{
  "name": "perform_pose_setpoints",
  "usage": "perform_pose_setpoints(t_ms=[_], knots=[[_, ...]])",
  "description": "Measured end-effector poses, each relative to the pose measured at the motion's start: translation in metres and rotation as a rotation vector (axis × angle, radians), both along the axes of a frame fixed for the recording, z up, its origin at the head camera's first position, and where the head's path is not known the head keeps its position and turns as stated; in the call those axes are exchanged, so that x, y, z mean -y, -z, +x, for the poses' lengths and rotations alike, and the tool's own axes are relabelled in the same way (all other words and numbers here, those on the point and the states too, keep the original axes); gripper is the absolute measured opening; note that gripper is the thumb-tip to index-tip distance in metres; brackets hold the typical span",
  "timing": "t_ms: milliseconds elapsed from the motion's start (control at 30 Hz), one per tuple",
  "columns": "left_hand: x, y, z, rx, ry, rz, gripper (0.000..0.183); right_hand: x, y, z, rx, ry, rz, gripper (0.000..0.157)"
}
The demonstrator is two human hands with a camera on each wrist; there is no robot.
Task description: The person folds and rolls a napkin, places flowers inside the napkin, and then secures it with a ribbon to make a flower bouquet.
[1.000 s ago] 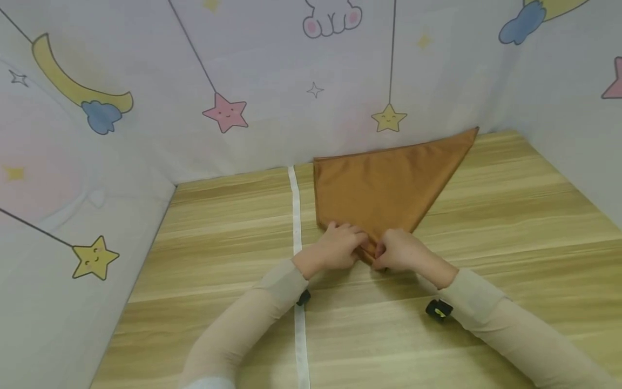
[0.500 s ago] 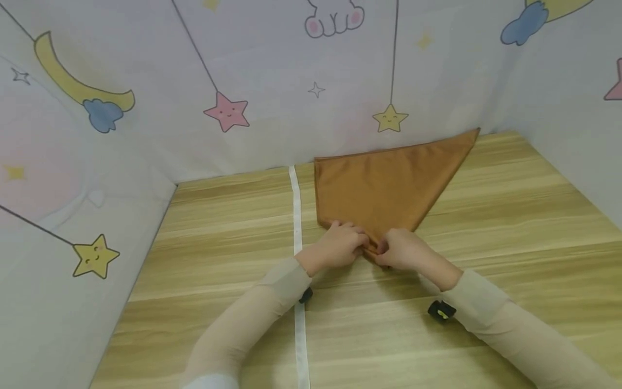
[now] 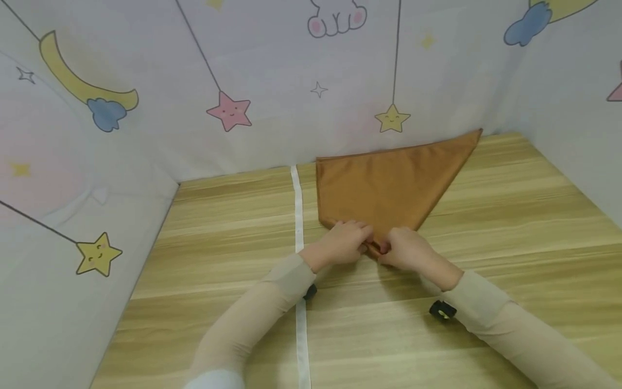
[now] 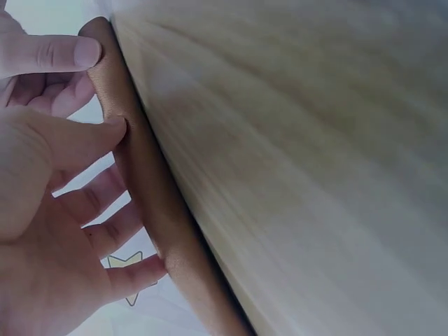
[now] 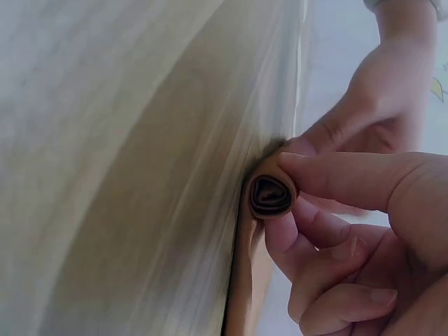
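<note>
A shiny brown cloth [image 3: 384, 189] lies on the wood-patterned table, its near edge wound into a tight roll. My left hand [image 3: 344, 244] holds this roll; in the left wrist view the thumb presses one side of the rolled edge [image 4: 157, 196] and the fingers spread along the other. Close beside it, my right hand [image 3: 409, 249] pinches the roll's right end between thumb and fingers. Seen end-on in the right wrist view, the roll's end [image 5: 271, 196] shows a dark spiral of layers. From the head view, the hands cover most of the roll.
A white strip [image 3: 298, 216] runs front to back along the table, left of the cloth. Pale fabric walls [image 3: 272, 65] printed with stars and moons enclose the table at the back and sides. The cloth's far edge lies near the back wall.
Both hands stay on the rolled edge, the left shifting slightly right and up. The near end of the cloth is rolled a little further away from me; the rest lies still.
</note>
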State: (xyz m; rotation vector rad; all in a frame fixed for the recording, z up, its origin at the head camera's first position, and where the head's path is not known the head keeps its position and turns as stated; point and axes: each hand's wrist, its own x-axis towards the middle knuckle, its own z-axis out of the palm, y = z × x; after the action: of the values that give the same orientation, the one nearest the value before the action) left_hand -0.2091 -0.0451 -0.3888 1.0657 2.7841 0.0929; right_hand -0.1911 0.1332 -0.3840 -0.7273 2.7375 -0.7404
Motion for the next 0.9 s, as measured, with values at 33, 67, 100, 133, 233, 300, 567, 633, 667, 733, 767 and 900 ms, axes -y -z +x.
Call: perform_pose_setpoints(t_ms=[33, 67, 100, 133, 233, 300, 567, 633, 667, 733, 767, 900], knots=[[-0.0003, -0.0003, -0.0003, -0.003, 0.004, 0.006, 0.014, -0.0013, 0.0002, -0.0010, 0.008, -0.005, -0.003, 0.036], [-0.0005, -0.0008, -0.0004, -0.008, 0.010, 0.013, 0.013, -0.0026, 0.0003, -0.0020, 0.018, -0.007, -0.006, 0.034], [-0.0005, -0.0010, -0.0004, -0.016, 0.016, 0.019, 0.013, -0.0038, 0.0003, -0.0031, 0.027, -0.008, -0.006, 0.031], [-0.0005, -0.0012, -0.0004, -0.024, 0.023, 0.025, 0.014, -0.0048, 0.0001, -0.0040, 0.038, -0.007, -0.008, 0.029], [-0.0008, -0.0014, -0.0004, -0.052, 0.043, 0.031, 0.015, -0.0071, -0.0007, -0.0056, 0.069, 0.005, -0.013, 0.023], [-0.0012, -0.0010, -0.0007, -0.066, 0.052, 0.027, 0.014, -0.0078, -0.0006, -0.0061, 0.080, 0.016, -0.014, 0.023], [-0.0024, 0.0017, -0.0030, -0.106, 0.064, 0.018, 0.016, -0.0048, 0.0024, -0.0042, 0.028, 0.058, 0.007, 0.039], [-0.0031, 0.0024, -0.0042, -0.106, 0.059, 0.014, 0.016, -0.0045, 0.0031, -0.0038, 0.005, 0.062, 0.019, 0.039], [-0.0036, 0.0028, -0.0049, -0.107, 0.055, 0.013, 0.016, -0.0046, 0.0031, -0.0037, -0.004, 0.062, 0.021, 0.038], [-0.0045, 0.0031, -0.0063, -0.089, 0.040, 0.020, 0.015, -0.0050, 0.0025, -0.0034, -0.011, 0.060, 0.023, 0.038], [-0.0049, 0.0032, -0.0070, -0.077, 0.033, 0.029, 0.014, -0.0055, 0.0023, -0.0036, -0.011, 0.061, 0.024, 0.038], [-0.0064, 0.0031, -0.0089, -0.043, 0.022, 0.063, 0.014, -0.0081, 0.0006, -0.0047, 0.006, 0.049, 0.027, 0.037]])
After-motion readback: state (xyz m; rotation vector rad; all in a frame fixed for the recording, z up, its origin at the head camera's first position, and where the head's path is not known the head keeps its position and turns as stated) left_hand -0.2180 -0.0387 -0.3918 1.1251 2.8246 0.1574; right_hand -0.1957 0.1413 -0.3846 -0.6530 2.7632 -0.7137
